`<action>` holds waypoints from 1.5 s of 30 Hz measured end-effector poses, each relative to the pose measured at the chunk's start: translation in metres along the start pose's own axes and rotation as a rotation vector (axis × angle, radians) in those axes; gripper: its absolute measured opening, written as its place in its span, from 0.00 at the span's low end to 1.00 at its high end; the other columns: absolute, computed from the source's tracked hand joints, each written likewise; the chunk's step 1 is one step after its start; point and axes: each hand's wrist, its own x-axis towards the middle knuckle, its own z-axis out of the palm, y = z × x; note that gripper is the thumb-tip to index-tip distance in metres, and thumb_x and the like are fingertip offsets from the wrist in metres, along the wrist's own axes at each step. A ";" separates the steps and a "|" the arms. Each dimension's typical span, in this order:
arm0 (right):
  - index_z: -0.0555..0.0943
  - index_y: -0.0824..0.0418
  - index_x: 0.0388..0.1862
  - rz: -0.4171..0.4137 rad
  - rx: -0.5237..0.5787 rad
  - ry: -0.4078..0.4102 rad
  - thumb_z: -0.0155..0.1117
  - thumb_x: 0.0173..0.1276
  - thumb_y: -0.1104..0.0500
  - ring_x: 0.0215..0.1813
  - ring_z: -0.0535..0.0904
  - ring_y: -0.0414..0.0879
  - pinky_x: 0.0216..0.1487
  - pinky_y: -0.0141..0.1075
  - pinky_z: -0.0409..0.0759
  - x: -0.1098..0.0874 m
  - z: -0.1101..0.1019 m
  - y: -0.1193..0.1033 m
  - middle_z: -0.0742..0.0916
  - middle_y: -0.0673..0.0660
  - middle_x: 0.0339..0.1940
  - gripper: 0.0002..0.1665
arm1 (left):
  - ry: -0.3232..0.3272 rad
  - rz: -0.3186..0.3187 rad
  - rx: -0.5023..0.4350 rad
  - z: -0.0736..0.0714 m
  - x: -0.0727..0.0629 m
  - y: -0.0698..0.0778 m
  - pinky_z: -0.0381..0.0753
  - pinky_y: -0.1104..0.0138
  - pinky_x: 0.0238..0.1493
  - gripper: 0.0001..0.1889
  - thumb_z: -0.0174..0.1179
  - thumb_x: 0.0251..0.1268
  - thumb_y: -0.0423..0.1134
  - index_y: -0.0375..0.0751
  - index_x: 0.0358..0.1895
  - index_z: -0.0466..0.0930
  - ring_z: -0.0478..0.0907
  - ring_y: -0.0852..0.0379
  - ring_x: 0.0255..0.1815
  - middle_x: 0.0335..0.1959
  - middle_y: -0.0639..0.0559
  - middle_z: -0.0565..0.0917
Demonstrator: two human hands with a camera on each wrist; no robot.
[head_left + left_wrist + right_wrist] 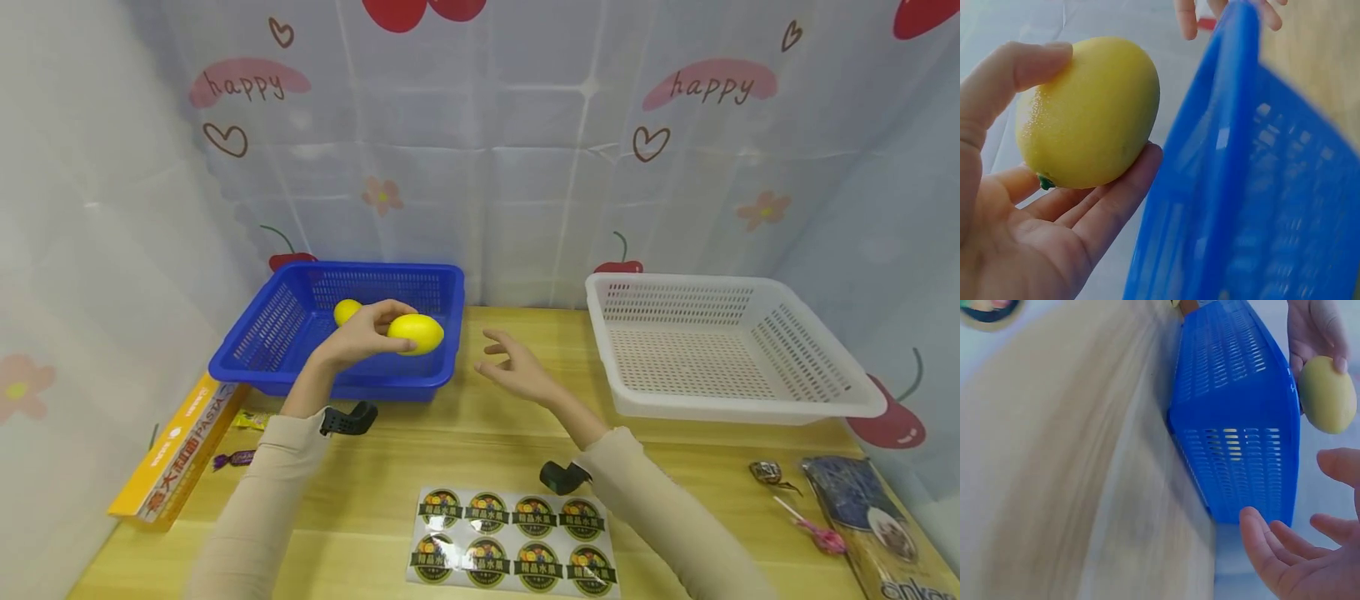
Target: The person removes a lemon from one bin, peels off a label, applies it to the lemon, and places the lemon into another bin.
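My left hand (367, 333) holds a yellow lemon (417, 334) between thumb and fingers, raised over the right part of the blue basket (447, 367). In the left wrist view the lemon (1094, 112) shows a small green stem end, and the basket's rim (1222, 137) is beside the fingertips. A second yellow fruit (347, 312) lies inside the basket, partly behind the left hand. To the right of the basket, my right hand (521, 371) hovers over the table with its fingers spread and nothing in them. The right wrist view shows that hand (1310, 550) facing the lemon (1329, 395).
A white basket (615, 387) stands at the right. A sheet of round fruit stickers (513, 542) lies at the front. On the left are a pasta box (180, 450) and wrapped candies (234, 459); on the right, a lollipop (825, 539) and a bag (873, 525).
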 end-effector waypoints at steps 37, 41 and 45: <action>0.76 0.64 0.56 0.008 -0.418 -0.037 0.74 0.46 0.40 0.47 0.75 0.50 0.49 0.48 0.77 -0.179 -0.020 0.052 0.81 0.56 0.48 0.43 | -0.154 0.092 0.071 0.155 0.027 -0.018 0.76 0.63 0.48 0.29 0.69 0.47 0.31 0.32 0.56 0.71 0.71 0.46 0.51 0.54 0.40 0.75; 0.76 0.61 0.57 0.011 -0.457 -0.045 0.76 0.40 0.38 0.44 0.69 0.45 0.44 0.40 0.75 -0.181 -0.014 0.052 0.77 0.52 0.44 0.47 | -0.149 0.071 0.072 0.161 0.029 -0.025 0.76 0.62 0.49 0.28 0.69 0.47 0.30 0.31 0.55 0.71 0.73 0.43 0.51 0.54 0.38 0.75; 0.77 0.62 0.56 0.021 -0.468 -0.051 0.77 0.40 0.41 0.43 0.68 0.43 0.44 0.38 0.75 -0.180 -0.010 0.052 0.76 0.51 0.43 0.45 | -0.155 0.054 0.135 0.166 0.029 -0.027 0.76 0.59 0.51 0.28 0.70 0.47 0.30 0.33 0.54 0.71 0.75 0.41 0.51 0.55 0.39 0.76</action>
